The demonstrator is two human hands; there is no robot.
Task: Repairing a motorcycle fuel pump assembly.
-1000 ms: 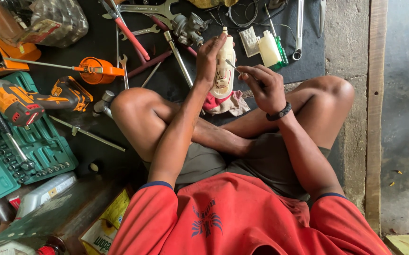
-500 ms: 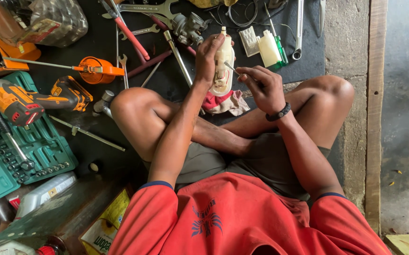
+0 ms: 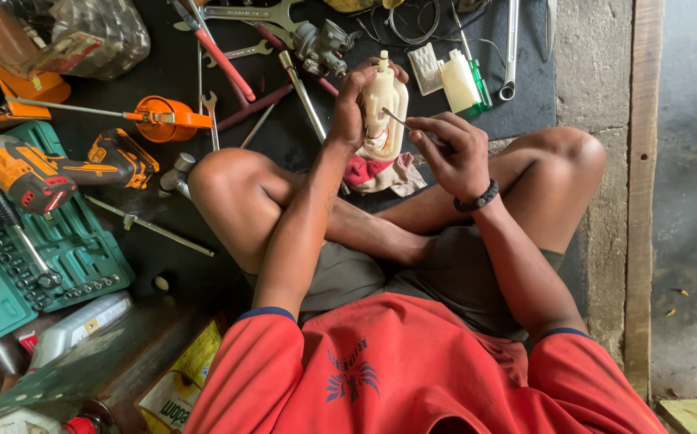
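The fingers of the left hand [image 3: 356, 96] wrapped round a cream plastic part [image 3: 382, 108] and held it upright above the crossed legs, its nozzle pointing up. The fingers of the right hand [image 3: 453, 149] pinched a thin metal pick [image 3: 395, 120], whose tip touched the side of the part.

The person sat cross-legged on a black mat [image 3: 284, 145] spread over a concrete floor [image 3: 594, 80]. A wooden strip [image 3: 646, 201] ran along the right side, with bare grey floor beyond it. The mat was crowded: a yellow drill [image 3: 39, 173] and a green socket case [image 3: 59, 249] lay to the left, an orange oiler [image 3: 159, 116] near the left knee, and wrenches [image 3: 260, 14], a carburettor [image 3: 320, 44] and a long spanner [image 3: 511, 48] along the far edge. A red and white rag [image 3: 377, 173] lay just below the part, between the knees. Two small white blocks [image 3: 445, 76] sat just beyond the right hand. Open room was scant on the left; the right side past the knee was less cluttered.
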